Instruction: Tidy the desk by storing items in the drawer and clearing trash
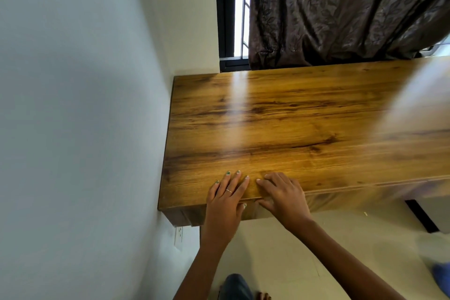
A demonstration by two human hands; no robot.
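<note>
Both hands are lying flat at the near-left corner of the glossy brown wood-grain surface (304, 117). Left hand (225, 202) and right hand (283, 196) are sitting side by side, fingers straight, grip loose, holding nothing, thumbs hanging over the front edge.

A wooden desk (304, 117) with a glossy, grained top stands with its left end close to the wall and its far edge under the window. Two hands lie flat on its near edge, side by side: the left hand (225, 198) and the right hand (283, 196). The motion-blurred right end is hard to read.
</note>
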